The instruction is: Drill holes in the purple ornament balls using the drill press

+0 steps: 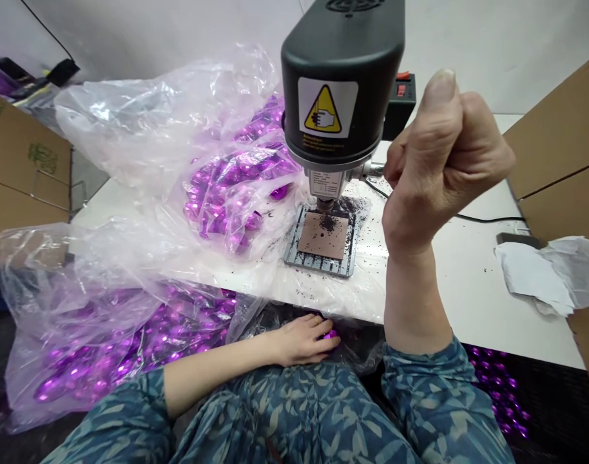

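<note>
Cardboard box flap point(19, 161) at far left, tilted against the tabletop point(473, 290). Next to it, a large clear plastic bag point(82, 348) hangs off the tabletop edge down over the person's lap, full of shiny purple beaded strands point(106, 357). A second clear bag point(217, 193) sits on the tabletop, also holding purple strands point(222, 200). Left hand point(299, 340) lies low at the tabletop edge, palm down, fingers loosely curled over a purple piece point(330, 334) and touching it; not clearly gripping. Left forearm lies across the lap.

Black bench drill press point(340, 84) stands in the middle, yellow warning label on its head. Under the chuck is a grey metal fixture plate point(319, 264) with a brown square sheet point(322, 237) on it, black shavings point(350, 207) scattered around.

Right hand point(444, 154) is raised, clenched into a fist, forearm upright, fingers right at the silver feed handle point(374, 169) of the press; cannot tell if it grips it. Crumpled white paper point(533, 274) and a cardboard box point(560, 148) sit far right.
</note>
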`<state>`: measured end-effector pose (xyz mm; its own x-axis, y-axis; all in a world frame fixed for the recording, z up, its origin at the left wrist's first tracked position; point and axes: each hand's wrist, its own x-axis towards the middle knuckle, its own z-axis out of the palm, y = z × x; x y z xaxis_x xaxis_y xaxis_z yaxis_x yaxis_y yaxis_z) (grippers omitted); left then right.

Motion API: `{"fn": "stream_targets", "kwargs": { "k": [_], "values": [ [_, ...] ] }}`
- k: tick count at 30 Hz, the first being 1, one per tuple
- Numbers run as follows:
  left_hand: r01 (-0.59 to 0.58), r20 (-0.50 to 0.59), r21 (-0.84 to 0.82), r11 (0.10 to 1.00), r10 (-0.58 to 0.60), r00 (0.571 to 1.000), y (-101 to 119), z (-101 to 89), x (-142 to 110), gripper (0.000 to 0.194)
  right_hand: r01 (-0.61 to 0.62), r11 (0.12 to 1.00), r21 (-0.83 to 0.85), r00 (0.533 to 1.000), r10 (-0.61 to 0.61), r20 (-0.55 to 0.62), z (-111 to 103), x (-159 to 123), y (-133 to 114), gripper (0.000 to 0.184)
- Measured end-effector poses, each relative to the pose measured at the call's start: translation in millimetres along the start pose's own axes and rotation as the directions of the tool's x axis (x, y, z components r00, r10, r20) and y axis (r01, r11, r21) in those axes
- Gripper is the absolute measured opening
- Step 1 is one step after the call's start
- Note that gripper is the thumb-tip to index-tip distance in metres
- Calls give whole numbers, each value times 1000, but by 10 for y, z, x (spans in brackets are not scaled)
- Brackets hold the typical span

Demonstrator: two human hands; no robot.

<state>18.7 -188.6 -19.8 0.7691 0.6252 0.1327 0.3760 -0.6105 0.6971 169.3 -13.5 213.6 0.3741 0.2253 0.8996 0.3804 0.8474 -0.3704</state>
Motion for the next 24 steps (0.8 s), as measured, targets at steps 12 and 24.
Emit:
{"fn": "stream_targets", "kwargs": {
  "k": [12,24],
  "values": [
    [349,-685,-131,928,-339,644,-955,-1344,682,18,-35,996,80,999,37,-17,-66,-52,5,63],
    [365,-582,-506,782,-622,525,-1545,-1917,1145,31,-19,990,138,1000,19,3,-105,-105,5,61]
  ]
}}
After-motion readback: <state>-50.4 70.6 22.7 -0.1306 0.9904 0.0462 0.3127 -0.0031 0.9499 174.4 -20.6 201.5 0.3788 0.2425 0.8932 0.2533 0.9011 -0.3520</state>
